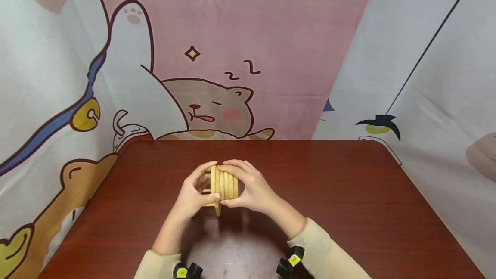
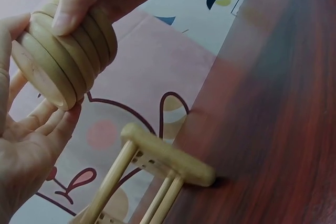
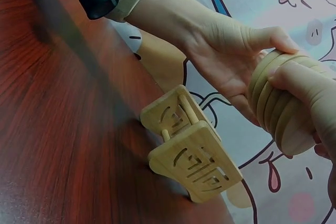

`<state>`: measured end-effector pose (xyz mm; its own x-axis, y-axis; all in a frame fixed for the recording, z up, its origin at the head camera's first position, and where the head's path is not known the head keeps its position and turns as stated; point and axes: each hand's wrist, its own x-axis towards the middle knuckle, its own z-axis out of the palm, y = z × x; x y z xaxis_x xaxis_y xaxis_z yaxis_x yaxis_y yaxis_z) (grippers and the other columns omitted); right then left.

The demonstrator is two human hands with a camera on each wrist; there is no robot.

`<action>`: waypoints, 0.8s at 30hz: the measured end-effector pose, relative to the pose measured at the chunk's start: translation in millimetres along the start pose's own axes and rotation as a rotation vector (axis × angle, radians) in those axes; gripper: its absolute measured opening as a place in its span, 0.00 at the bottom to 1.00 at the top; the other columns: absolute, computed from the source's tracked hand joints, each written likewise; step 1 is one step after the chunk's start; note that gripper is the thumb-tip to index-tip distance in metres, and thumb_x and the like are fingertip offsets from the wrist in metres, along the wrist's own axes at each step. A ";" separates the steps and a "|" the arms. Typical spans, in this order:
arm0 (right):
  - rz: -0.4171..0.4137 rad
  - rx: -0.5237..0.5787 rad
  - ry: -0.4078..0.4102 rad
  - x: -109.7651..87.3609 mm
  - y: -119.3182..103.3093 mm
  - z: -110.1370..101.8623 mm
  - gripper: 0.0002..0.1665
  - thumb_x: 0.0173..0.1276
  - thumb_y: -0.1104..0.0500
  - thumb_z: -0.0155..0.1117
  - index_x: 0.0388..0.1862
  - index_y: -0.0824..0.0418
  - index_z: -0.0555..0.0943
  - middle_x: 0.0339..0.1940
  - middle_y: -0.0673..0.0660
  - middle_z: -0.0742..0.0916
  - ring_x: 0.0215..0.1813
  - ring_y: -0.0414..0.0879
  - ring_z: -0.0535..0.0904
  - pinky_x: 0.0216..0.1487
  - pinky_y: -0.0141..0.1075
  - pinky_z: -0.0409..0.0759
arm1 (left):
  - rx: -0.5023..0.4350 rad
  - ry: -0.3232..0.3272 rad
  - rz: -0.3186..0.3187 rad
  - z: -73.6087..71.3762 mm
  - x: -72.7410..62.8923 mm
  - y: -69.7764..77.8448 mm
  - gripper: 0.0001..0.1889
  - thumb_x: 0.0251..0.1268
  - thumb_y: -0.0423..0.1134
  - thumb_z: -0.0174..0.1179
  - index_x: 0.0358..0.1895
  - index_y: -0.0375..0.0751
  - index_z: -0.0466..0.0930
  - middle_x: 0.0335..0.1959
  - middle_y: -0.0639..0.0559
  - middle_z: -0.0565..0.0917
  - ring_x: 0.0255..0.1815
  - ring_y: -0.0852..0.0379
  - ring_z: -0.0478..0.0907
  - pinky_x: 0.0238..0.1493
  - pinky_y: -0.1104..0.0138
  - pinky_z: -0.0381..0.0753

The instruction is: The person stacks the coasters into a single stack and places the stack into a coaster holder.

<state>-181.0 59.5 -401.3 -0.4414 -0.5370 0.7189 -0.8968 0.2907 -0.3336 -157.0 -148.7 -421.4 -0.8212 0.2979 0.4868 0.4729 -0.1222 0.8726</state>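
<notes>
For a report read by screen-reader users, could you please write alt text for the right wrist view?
Two hands hold a stack of round wooden discs between them above a dark red table: the left hand cups one end, the right hand grips the other. Below stands an empty slotted wooden rack, before a cartoon-printed cloth.

A dark red-brown wooden table [image 1: 348, 193] with a glossy top and rounded far corners carries one thing directly: a small light wooden rack [image 3: 191, 148], two slotted end panels joined by dowels, standing near the table's middle.
</notes>
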 end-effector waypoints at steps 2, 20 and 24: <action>-0.003 -0.005 -0.004 1.9 1.1 2.7 0.48 0.36 0.51 0.84 0.61 0.56 0.76 0.56 0.55 0.79 0.56 0.47 0.74 0.54 0.38 0.72 | 0.003 -0.002 -0.001 -2.7 0.0 0.8 0.38 0.45 0.17 0.67 0.65 0.28 0.64 0.54 0.49 0.77 0.49 0.54 0.78 0.45 0.61 0.79; 0.016 0.001 -0.028 15.5 6.2 22.7 0.48 0.36 0.49 0.84 0.60 0.56 0.76 0.56 0.55 0.79 0.56 0.47 0.73 0.55 0.38 0.72 | 0.020 0.036 -0.008 -23.6 -2.0 -1.8 0.38 0.43 0.14 0.66 0.64 0.27 0.65 0.51 0.50 0.80 0.49 0.56 0.79 0.48 0.66 0.76; 0.020 0.005 -0.036 18.3 7.9 28.1 0.47 0.37 0.49 0.84 0.60 0.56 0.77 0.57 0.55 0.79 0.56 0.47 0.73 0.56 0.38 0.72 | 0.046 0.055 -0.009 -28.5 -2.9 -4.1 0.37 0.43 0.14 0.65 0.63 0.27 0.66 0.51 0.52 0.80 0.48 0.56 0.79 0.46 0.66 0.77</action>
<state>-197.0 29.7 -407.9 -0.4603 -0.5588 0.6898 -0.8877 0.2981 -0.3509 -165.7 -176.1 -425.2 -0.8410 0.2466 0.4815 0.4785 -0.0761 0.8748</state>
